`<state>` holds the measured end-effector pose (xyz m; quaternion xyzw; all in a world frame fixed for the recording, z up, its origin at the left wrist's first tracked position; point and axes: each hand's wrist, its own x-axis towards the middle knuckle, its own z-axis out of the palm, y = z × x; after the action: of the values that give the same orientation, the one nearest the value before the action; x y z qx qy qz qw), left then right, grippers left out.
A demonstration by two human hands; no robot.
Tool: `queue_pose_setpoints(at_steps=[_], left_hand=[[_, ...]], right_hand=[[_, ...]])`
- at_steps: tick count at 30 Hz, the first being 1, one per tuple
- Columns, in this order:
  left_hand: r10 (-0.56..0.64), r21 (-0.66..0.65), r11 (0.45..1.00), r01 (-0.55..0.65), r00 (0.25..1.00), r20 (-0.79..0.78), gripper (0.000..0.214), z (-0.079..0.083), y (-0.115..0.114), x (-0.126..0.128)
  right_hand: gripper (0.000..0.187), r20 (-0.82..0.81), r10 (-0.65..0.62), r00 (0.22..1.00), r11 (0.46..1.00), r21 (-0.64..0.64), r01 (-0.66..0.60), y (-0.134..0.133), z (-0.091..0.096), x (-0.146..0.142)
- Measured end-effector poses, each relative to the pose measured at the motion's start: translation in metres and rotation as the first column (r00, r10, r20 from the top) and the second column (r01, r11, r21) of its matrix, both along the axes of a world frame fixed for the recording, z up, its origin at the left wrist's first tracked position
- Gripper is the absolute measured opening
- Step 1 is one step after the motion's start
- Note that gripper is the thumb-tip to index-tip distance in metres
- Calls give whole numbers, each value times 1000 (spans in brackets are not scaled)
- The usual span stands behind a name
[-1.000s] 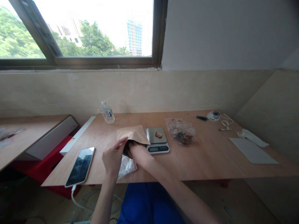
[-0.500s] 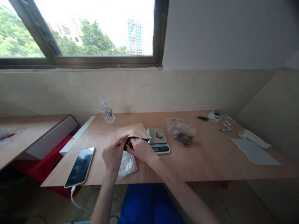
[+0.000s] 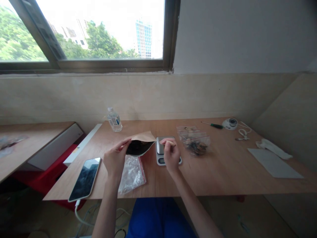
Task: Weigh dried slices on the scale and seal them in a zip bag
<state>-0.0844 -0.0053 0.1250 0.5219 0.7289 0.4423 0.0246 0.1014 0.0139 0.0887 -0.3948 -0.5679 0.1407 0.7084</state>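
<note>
left hand [image 3: 115,159] at lower centre of the frame, fingers wrapped on the edge of a kraft paper pouch [image 3: 142,137], holding it up off the tabletop [image 3: 223,168], mouth open with dark inside showing [image 3: 138,147]. right hand [image 3: 170,153] just right of the pouch, fingers pinched narrow above a digital kitchen scale [image 3: 160,155], can't tell if anything small is in the pinch. scale is partly hidden by the right hand, its pan and display only partly visible. just right of the scale, a clear zip bag [image 3: 195,142] with dark pieces in its lower end. below the pouch, a crumpled clear plastic bag [image 3: 131,175] with red edge lies on the tabletop. smartphone [image 3: 84,179] at lower left, white charging cable [image 3: 79,211] running down off the tabletop edge. water bottle [image 3: 114,119] upright at the back. far right: green-handled screwdriver [image 3: 216,125], white round device [image 3: 229,123], white cord [image 3: 244,131], white cloth [image 3: 272,147], grey sheet [image 3: 274,162]. window [image 3: 99,66] at upper left of the frame.
</note>
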Motion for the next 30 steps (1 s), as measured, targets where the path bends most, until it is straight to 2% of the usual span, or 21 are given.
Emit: queue_pose_setpoints(at_steps=[2,3,7,9,12,15,17,19,23,25,27,30], left_hand=[[10,28,1000,-11,1000,25,22,0,1,-3],[9,37,999,-10,999,32,22,-1,1,-5],[10,49,999,-10,1000,0,22,-5,0,-5],[6,51,999,-4,1000,-26,21,-7,-1,-4],[-2,48,999,4,999,-33,20,-7,-1,-4],[-23,51,998,25,999,-32,19,-7,-1,-6],[-33,47,998,35,999,-36,19,-7,-2,-7],[-36,40,998,38,999,-36,19,-7,-2,-8],[-44,49,998,46,998,-35,19,-7,-2,-8],[-49,55,997,51,998,-35,18,-7,-3,-8],[-57,59,997,59,998,-33,18,-7,-3,-9],[-67,63,996,69,997,-28,18,-8,-3,-10]], right_hand=[[26,-55,-120,991,989,-96,114,14,-17,16],[25,-18,-141,990,980,-142,137,23,-27,22],[25,238,-82,968,962,-236,139,54,-62,33],[24,399,-42,916,965,-222,140,63,-73,31],[22,634,-14,773,971,-175,162,68,-82,25],[21,757,-11,653,968,-156,197,66,-85,22],[21,776,7,630,968,-164,191,64,-86,24],[20,756,42,654,972,-183,149,64,-85,28],[19,623,48,781,973,-207,105,73,-76,42],[19,573,40,819,970,-220,107,82,-71,50],[18,569,78,819,965,-249,81,91,-66,58],[16,640,174,749,948,-315,49,103,-62,70]])
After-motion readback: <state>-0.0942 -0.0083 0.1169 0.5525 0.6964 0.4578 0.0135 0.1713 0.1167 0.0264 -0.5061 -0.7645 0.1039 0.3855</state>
